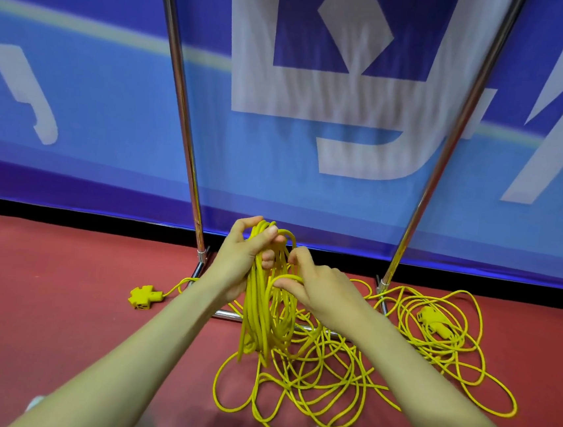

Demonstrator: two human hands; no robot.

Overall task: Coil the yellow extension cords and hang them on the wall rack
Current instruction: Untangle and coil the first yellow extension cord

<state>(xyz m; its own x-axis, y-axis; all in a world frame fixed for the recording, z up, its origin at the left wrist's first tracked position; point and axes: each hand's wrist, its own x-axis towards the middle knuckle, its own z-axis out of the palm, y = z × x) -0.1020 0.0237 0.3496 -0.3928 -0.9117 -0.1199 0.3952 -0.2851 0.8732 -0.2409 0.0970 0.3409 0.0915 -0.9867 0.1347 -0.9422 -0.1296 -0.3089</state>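
Red floor by the metal rack holds much loose cord and an untouched second cord, none seen hung, so early-to-mid: left hand grips the partial coil, right hand fingers pinch the next loop.

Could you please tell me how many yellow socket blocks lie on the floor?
2: one socket block left of the rack foot, another amid loose cord at right; tangles may hide more.

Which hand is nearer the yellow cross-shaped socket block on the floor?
Left. The left hand, gripping the coil, is just above and right of the socket block; the right hand, pinching a strand, is farther right, beyond the coil.
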